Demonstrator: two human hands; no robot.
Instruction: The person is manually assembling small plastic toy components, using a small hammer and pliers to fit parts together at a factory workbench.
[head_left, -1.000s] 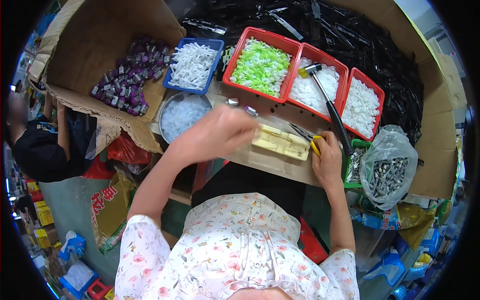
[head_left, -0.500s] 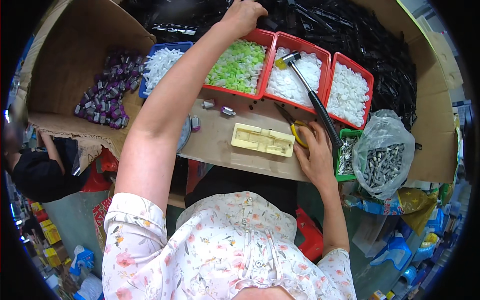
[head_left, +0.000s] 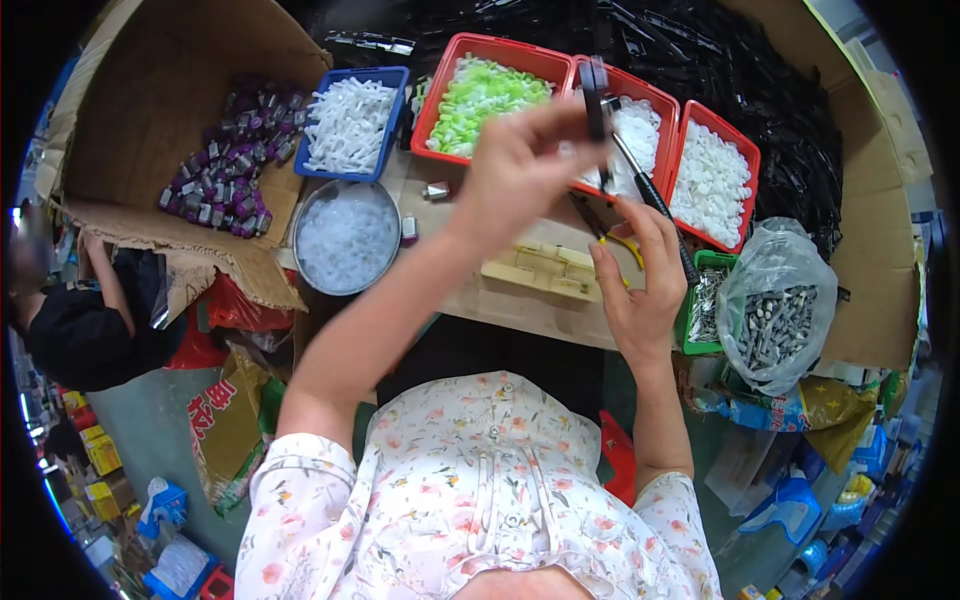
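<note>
My left hand, smeared by motion, pinches a long black plastic part held upright over the red trays. My right hand is raised a little above the cardboard surface, fingers and thumb apart, holding nothing. Between the two hands, close to the near edge, lies a cream-coloured rectangular fixture block with recesses. Pliers with yellow handles lie behind my right fingers, partly hidden. A hammer with a black grip slants across the red trays, its head mostly hidden by the black part.
Red trays hold green-and-white pieces and white discs. Further left are a blue tray, a round metal bowl and small purple-ended motors. Black parts heap behind. A green box and plastic bag stand right.
My left hand has come back from the black heap toward the middle, bringing a black plastic part. My right hand has lifted off the surface beside the pliers, its fingers turned upward.
</note>
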